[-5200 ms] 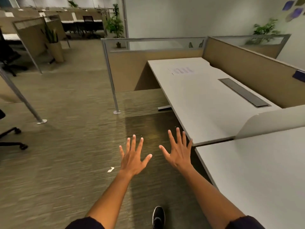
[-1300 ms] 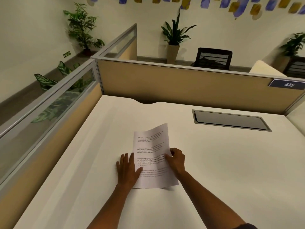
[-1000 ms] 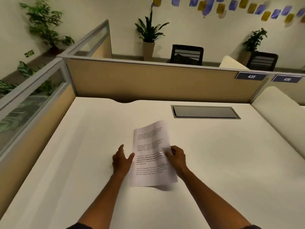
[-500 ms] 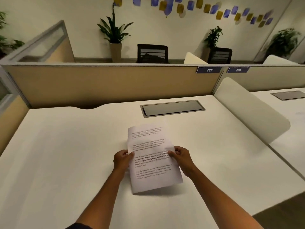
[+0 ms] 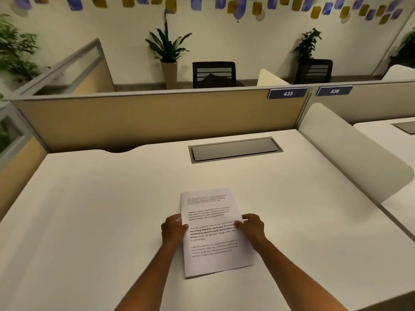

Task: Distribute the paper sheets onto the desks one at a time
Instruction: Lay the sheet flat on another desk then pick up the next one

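Observation:
A stack of printed paper sheets (image 5: 213, 234) is held just above the white desk (image 5: 94, 209), near its front middle. My left hand (image 5: 174, 228) grips the stack's left edge and my right hand (image 5: 251, 227) grips its right edge, thumbs on top. The stack tilts slightly, its near end casting a shadow on the desk. How many sheets are in it I cannot tell.
A grey cable hatch (image 5: 235, 150) is set into the desk's back. A tan partition (image 5: 157, 117) with sign 435 (image 5: 288, 93) runs behind. A white curved divider (image 5: 350, 158) separates the neighbouring desk (image 5: 386, 135) on the right. Chairs and potted plants stand beyond.
Both hands went from empty to lifting the paper off the desk by its side edges. My view swung right and back; the paper is lower and nearer the desk than half a second ago.

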`<state>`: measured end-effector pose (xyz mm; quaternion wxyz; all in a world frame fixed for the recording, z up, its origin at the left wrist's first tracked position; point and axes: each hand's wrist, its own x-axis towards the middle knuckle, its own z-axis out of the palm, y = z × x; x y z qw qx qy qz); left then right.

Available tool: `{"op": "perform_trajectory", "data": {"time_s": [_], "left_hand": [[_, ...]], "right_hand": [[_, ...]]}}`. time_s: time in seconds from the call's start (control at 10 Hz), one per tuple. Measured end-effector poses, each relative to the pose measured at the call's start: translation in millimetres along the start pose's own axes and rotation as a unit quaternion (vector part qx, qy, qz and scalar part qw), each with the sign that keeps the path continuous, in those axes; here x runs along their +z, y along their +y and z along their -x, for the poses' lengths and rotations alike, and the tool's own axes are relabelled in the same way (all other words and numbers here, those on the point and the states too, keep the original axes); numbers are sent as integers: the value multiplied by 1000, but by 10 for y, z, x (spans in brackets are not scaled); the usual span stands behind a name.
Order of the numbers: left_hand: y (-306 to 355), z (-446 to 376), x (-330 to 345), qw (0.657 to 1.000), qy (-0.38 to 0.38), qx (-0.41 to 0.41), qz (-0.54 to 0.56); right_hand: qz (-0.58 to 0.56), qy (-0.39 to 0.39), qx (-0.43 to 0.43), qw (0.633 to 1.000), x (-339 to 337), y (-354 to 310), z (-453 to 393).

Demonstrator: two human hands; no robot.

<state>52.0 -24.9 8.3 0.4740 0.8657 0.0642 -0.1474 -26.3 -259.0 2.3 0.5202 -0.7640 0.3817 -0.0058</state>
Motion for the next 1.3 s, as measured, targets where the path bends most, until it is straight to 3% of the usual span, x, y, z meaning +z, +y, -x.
{"op": "perform_trajectory", "data": {"time_s": [0.2,0.4,0.6,0.8,1.1,1.3], "left_hand": [[23,86,96,998,43,10,-39],[-22,102,177,988,33,51,-145],[-135,141,242,964,8,121,-237],[-313,210,201,942,-54,164,-286],[-406,240,211,913,-96,165,-361],[-400,266,215,919,-93,164,-347]], "right_hand": [[25,-24,-54,998,6,59,-89],[136,-28,-141,980,37,70,-127],[232,30,-214,948,66,188,-21],[328,-15,-298,896,98,526,15],[431,-75,-272,857,143,588,-3],[391,-66,-271,877,100,461,35]]}}
